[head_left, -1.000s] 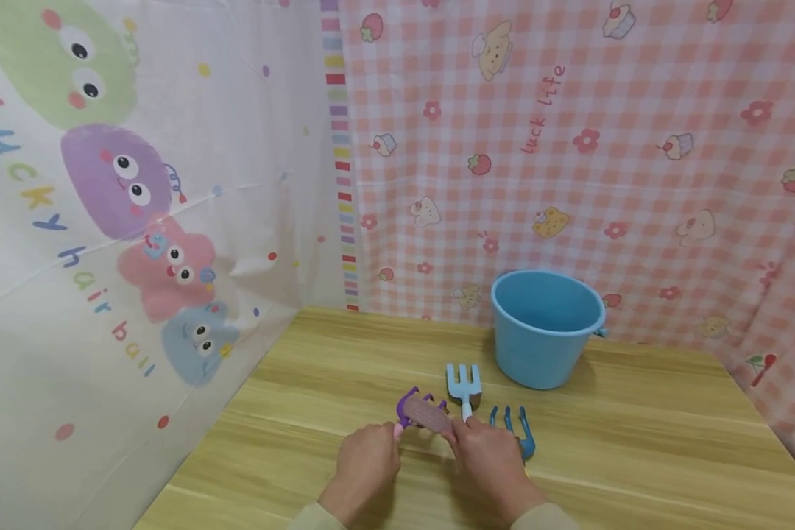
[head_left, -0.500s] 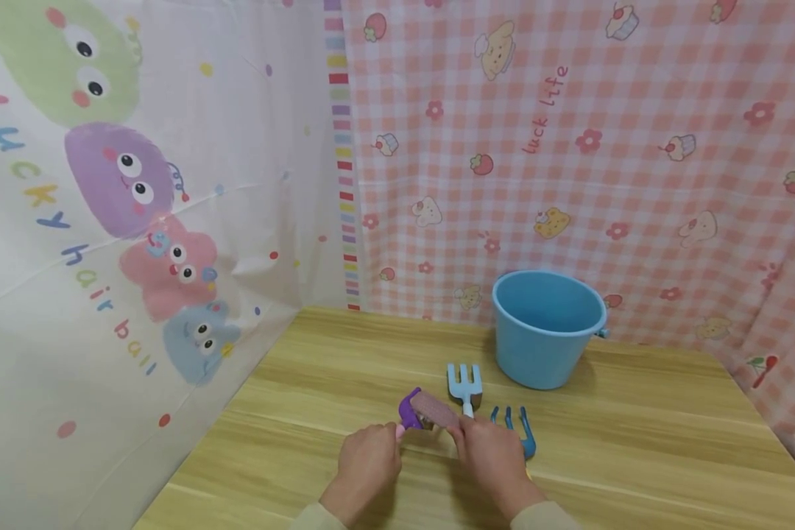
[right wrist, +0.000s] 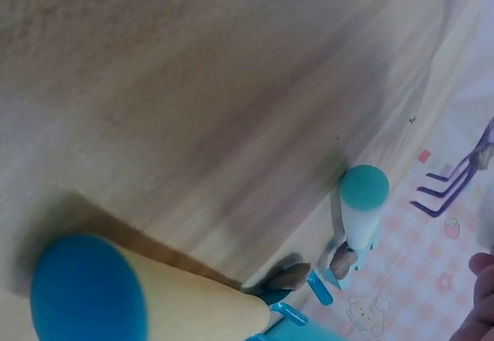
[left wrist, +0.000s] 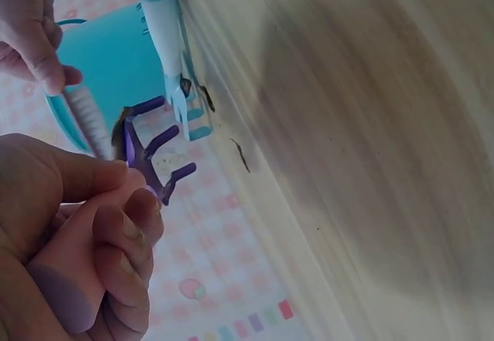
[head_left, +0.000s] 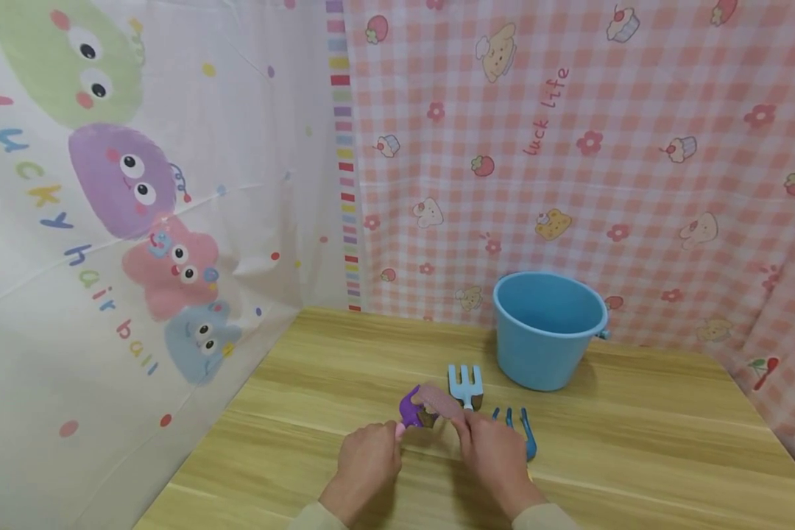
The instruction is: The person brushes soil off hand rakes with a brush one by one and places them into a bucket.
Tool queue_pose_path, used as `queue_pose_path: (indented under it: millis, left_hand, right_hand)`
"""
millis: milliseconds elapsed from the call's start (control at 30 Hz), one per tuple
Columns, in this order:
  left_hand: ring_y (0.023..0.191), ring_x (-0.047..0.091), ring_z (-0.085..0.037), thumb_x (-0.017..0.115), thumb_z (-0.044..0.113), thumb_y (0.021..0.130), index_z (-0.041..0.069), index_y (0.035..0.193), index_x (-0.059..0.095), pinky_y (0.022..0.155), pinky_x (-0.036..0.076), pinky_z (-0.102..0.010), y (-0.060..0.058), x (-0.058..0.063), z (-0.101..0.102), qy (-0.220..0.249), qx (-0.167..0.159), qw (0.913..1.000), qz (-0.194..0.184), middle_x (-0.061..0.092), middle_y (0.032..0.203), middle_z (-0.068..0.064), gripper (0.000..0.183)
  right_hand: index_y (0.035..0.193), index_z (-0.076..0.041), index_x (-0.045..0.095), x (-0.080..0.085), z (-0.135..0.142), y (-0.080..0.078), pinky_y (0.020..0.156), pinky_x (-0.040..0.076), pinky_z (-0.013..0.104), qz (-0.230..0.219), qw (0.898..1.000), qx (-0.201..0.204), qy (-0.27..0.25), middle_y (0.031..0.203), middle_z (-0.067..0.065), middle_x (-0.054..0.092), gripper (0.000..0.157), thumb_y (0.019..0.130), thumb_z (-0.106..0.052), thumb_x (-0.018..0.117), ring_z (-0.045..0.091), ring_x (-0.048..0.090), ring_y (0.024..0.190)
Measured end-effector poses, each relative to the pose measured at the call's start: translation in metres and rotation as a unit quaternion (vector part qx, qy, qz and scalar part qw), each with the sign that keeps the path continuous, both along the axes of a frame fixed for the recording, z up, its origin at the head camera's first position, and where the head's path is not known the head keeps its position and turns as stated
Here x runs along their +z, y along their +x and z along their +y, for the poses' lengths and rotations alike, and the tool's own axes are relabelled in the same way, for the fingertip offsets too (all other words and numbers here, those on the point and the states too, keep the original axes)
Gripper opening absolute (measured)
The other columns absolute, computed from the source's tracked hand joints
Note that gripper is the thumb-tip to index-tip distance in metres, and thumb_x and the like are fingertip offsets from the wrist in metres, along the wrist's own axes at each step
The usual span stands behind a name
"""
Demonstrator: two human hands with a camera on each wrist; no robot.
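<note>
My left hand (head_left: 369, 460) grips the pink handle of a small purple hand rake (head_left: 408, 409). Its three-pronged head (left wrist: 147, 156) is raised off the table, with a brown smear on it. Between thumb and fingers, my right hand (head_left: 499, 455) holds a small pinkish brush (head_left: 439, 402). In the left wrist view the brush's pale bristles (left wrist: 89, 117) lie against the rake's smeared side. Just beyond the right hand lies a light-blue garden fork (head_left: 465, 383), also marked with brown. A dark-blue rake (head_left: 528, 440) lies beside that hand, its pale yellow handle (right wrist: 189, 298) showing in the right wrist view.
A blue bucket (head_left: 533, 357) stands upright near the back of the wooden table (head_left: 291, 390). Dark crumbs (left wrist: 241, 156) show on the tabletop in the left wrist view. A pink checked cloth (head_left: 430, 177) hangs behind, and a white printed sheet (head_left: 252, 147) hangs at the left.
The purple rake's head has turned, so its prongs no longer show from above and its brown smear does. The brush has shifted across it, and the right hand moved slightly right.
</note>
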State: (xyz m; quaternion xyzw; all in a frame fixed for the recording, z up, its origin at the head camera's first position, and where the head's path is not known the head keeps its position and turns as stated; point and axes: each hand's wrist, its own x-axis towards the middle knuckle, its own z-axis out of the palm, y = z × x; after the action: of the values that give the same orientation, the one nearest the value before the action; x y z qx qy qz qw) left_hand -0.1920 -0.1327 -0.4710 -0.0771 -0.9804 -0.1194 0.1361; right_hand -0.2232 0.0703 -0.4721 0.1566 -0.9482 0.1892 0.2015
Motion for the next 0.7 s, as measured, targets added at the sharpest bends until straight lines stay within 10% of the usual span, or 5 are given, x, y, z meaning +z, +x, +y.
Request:
queue_pose_path:
  millis: [267,700]
  left_hand:
    - [0.052,0.049,-0.016,0.062,0.02,0.096,0.009,0.081,0.063,0.048,0.044,-0.032,0.0013,0.0031,0.0008,-0.003,0.0,1.0,-0.006,0.051,0.062,0.001,0.019]
    - [0.049,0.047,-0.015,0.061,0.022,0.096,0.011,0.075,0.059,0.045,0.041,-0.031,0.0029,-0.0017,0.001,-0.019,-0.03,0.9986,0.039,0.047,0.059,0.002,0.024]
  right_hand:
    - [0.089,-0.012,0.072,0.0019,0.0021,0.0037,0.042,0.041,0.032,0.053,0.995,0.06,0.058,0.067,-0.001,0.059,0.018,0.092,-0.03,0.07,0.016,0.055,0.051]
    - [0.079,-0.015,0.068,-0.0067,0.0095,-0.0026,0.044,0.044,0.037,0.06,0.997,0.021,0.047,0.07,0.0,0.064,0.02,0.09,-0.031,0.072,0.019,0.059,0.055]
